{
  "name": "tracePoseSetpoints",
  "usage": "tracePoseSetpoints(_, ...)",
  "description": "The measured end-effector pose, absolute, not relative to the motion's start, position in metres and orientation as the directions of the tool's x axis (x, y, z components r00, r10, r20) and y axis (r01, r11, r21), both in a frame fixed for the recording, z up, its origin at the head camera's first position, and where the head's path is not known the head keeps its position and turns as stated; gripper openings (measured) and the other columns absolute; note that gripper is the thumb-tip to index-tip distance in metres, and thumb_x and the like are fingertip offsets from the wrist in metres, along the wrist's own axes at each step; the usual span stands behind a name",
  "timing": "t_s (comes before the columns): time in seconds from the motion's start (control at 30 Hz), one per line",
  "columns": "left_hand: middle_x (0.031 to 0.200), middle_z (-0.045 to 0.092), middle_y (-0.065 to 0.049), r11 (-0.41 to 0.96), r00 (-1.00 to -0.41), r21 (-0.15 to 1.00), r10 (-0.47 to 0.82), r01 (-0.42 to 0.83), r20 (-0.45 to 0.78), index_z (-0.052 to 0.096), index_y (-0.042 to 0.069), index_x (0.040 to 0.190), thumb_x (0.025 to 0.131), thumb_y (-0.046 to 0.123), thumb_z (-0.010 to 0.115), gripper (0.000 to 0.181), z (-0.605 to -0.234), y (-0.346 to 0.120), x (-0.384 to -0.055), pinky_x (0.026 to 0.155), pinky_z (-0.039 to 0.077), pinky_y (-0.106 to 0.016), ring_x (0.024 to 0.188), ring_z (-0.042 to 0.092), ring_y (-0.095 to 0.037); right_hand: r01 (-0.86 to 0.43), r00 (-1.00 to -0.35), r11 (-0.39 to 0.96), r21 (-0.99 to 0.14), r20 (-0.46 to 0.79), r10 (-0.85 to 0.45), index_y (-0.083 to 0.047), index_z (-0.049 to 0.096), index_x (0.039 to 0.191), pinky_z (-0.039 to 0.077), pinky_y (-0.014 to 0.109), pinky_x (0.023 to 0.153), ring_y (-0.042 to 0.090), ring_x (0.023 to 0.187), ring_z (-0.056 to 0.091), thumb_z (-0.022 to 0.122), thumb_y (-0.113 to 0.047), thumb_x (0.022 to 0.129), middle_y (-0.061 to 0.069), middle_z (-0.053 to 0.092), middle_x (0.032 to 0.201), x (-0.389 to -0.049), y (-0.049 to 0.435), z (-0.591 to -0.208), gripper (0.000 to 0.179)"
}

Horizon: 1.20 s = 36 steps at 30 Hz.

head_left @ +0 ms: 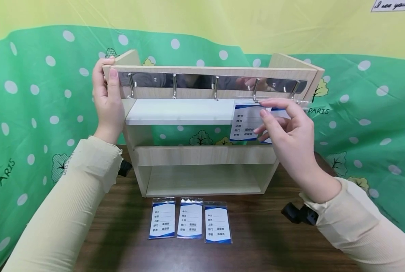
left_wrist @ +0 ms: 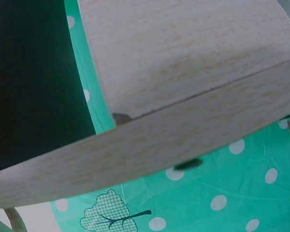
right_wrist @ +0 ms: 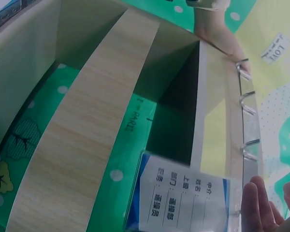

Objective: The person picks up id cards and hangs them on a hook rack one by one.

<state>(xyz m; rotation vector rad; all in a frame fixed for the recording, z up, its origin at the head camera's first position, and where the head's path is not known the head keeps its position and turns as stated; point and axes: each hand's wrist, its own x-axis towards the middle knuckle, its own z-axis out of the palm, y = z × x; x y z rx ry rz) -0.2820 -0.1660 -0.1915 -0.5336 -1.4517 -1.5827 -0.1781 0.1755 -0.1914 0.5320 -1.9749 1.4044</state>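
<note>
My left hand (head_left: 108, 94) grips the upper left corner of a wooden shelf unit (head_left: 202, 155), thumb in front, fingers round the edge. A metal hook strip (head_left: 195, 81) runs along its top board. My right hand (head_left: 290, 132) is at the fourth hook (head_left: 255, 90) from the left, fingers loosely extended, thumb and index fingertips apart. A clear-sleeved badge card (head_left: 244, 122), white with blue corners, hangs just below that hook. Another badge card (head_left: 279, 113) shows partly behind the right hand. In the right wrist view, the fingers (right_wrist: 253, 205) stand beside the hanging badge card (right_wrist: 179, 198).
Three more badge cards (head_left: 162, 219) lie in a row on the dark wooden table (head_left: 256, 245), in front of the unit. A green dotted cloth (head_left: 36, 113) hangs behind and at both sides. In the left wrist view a pale wooden board (left_wrist: 193, 53) fills much of the picture.
</note>
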Motion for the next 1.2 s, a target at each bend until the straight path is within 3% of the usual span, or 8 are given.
tracePoseSetpoints(0.2, 0.125, 0.057, 0.0, 0.108, -0.496, 0.549, -0.31, 0.829, 0.811, 0.053, 0.014, 0.125, 0.104, 0.015, 0.039, 0.025, -0.192, -0.166, -0.281, 0.098, 0.041, -0.028, 0.113, 0.052, -0.016, -0.628, -0.729, 0.376, -0.682, 0.684, 0.025, -0.007, 0.067, 0.117, 0.055, 0.021, 0.059, 0.009, 0.062, 0.067, 0.058, -0.011, 0.099, 0.006, 0.065, 0.106, -0.171, 0.172, -0.194, 0.02)
tracePoseSetpoints(0.47, 0.123, 0.057, -0.001, 0.099, -0.506, 0.558, -0.316, 0.824, 0.803, 0.053, 0.014, 0.125, 0.104, 0.013, 0.039, 0.025, -0.191, -0.166, -0.283, 0.097, 0.04, -0.026, 0.111, 0.052, -0.015, -0.632, -0.733, 0.391, -0.67, 0.68, -0.019, -0.001, 0.065, 0.12, 0.056, 0.021, 0.063, 0.011, 0.064, 0.068, 0.056, -0.009, 0.1, -0.002, 0.068, 0.105, -0.156, 0.164, -0.201, 0.023)
tracePoseSetpoints(0.6, 0.124, 0.057, -0.001, 0.107, -0.51, 0.565, -0.318, 0.818, 0.799, 0.052, 0.014, 0.125, 0.104, 0.013, 0.038, 0.025, -0.191, -0.166, -0.283, 0.098, 0.04, -0.025, 0.111, 0.052, -0.015, -0.648, -0.728, 0.369, -0.666, 0.684, -0.045, 0.002, 0.065, 0.119, 0.056, 0.021, 0.064, 0.01, 0.064, 0.068, 0.056, -0.006, 0.099, -0.006, 0.069, 0.11, -0.152, 0.161, -0.204, 0.023)
tracePoseSetpoints(1.2, 0.128, 0.056, 0.0, 0.131, -0.494, 0.551, -0.31, 0.824, 0.813, 0.052, 0.012, 0.127, 0.104, 0.013, 0.039, 0.027, -0.191, -0.166, -0.283, 0.104, 0.039, -0.028, 0.117, 0.051, -0.016, -0.685, -0.714, 0.303, -0.663, 0.692, -0.1, 0.002, 0.068, 0.109, 0.053, 0.02, 0.07, 0.012, 0.063, 0.067, 0.056, 0.0, 0.098, -0.007, 0.073, 0.096, -0.141, 0.152, -0.224, 0.017)
